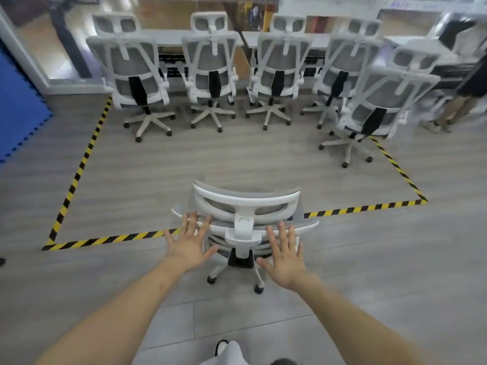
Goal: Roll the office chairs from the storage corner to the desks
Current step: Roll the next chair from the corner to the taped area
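head view: one frame, wide-angle, looking forward and down
near chair [246, 206]: white frame, grey mesh, seen from behind and above – stands on the grey plank floor [210, 159], straddling the near line of the yellow-black floor tape [116, 238]
near chair base: white star base with black castors, two castors visible below the seat
left hand [188, 245]: palm down, fingers [185, 222] straight and spread, tips at the left end of the backrest's top rail – contact likely, but I can't tell for sure
right hand [286, 255]: palm down, fingers [282, 231] straight and spread, tips at the right part of the same rail, just right of the headrest post; contact not certain either
grip: neither hand curls round anything
row of chairs: four matching chairs along the far side of the taped area – first [134, 75], second [210, 69], third [279, 72], fourth [342, 72] – backs toward the camera, seats facing the white worktop [168, 38]
fifth chair [382, 98]: same model, right of the row and nearer the camera, turned slightly, its base beside the right tape line
tape outline: encloses the floor between the row and the near chair
blue mat [18, 111]: foam tiles at the left edge
other person [463, 88]: standing at the far right edge, dark top, tan trousers, blurred
bottom edge: wearer's light clothing and a dark shoe [220, 346]
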`<state>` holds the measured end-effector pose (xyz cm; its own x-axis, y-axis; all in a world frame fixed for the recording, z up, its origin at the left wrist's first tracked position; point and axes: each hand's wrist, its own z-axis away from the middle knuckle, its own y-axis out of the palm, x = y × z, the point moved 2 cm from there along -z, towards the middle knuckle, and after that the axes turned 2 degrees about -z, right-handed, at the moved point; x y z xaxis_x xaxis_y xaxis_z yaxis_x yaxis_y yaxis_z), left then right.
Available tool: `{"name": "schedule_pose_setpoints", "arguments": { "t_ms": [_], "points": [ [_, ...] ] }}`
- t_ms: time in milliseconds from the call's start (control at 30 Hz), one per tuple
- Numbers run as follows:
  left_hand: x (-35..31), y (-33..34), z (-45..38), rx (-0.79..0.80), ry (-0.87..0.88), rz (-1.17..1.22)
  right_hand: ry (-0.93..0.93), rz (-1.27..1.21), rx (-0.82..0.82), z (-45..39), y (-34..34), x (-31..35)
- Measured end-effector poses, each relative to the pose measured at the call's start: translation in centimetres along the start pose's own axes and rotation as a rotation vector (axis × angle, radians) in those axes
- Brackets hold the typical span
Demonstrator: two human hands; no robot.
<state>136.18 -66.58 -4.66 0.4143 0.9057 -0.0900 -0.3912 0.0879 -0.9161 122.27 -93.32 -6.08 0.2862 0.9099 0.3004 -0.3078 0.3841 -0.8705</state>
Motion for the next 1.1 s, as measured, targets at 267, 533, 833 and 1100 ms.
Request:
{"name": "schedule_pose_setpoints", "arguments": {
  "t_ms": [267, 533, 833, 1100],
  "points": [
    [-6.6, -6.8, -15.6, 0.061, 0.080, 0.012, 0.110, -0.046, 0.090, -11.7, -9.5, -7.5],
    [-12.0, -13.8, -31.5, 0.046, 0.065, -0.094, 0.102, -0.053, 0.014, -25.5, -18.0, -14.4],
    [-20.7, -21.0, -47.4, 0.124, 0.003, -0.019, 0.064, -0.052, 0.078, -39.8, -28.8, -24.2],
    [-25.0, -26.2, -60.9, 0.153, 0.033, 0.084, 0.068, -0.037, 0.051, -52.1, -36.3, -30.5]
  ]
}}
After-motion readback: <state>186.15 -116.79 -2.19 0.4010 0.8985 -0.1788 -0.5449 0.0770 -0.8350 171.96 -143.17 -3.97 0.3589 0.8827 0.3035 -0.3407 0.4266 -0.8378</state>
